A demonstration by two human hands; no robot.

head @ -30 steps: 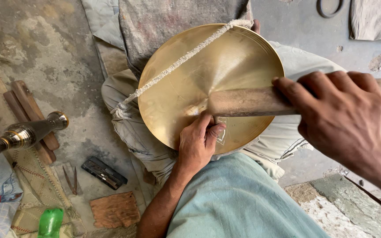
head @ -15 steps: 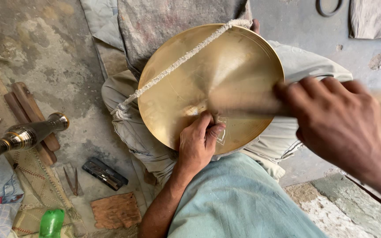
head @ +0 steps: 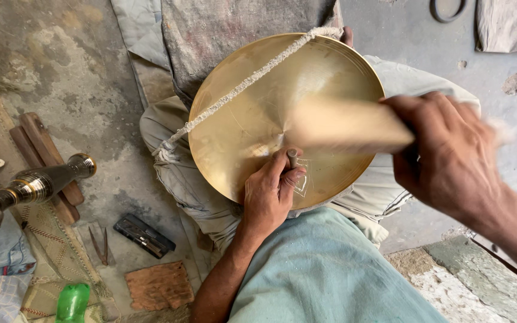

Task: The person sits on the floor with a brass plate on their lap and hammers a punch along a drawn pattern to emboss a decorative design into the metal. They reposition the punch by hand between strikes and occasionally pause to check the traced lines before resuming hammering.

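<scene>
**Mallet swinging over the dish**

The right hand (head: 450, 158), clenched on a blurred wooden mallet (head: 348, 125), has dropped it toward the small metal punch (head: 292, 158) since a second ago. Left fingers (head: 285, 179) pinch that punch against the round brass dish (head: 252, 113) on the lap.

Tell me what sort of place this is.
Probably a small metalworker's workshop, set up on the floor. A brass disc rests on the person's lap; the left hand holds a small punch against it, and the right hand swings a wooden mallet. A turned metal piece lies on the concrete floor.
</scene>
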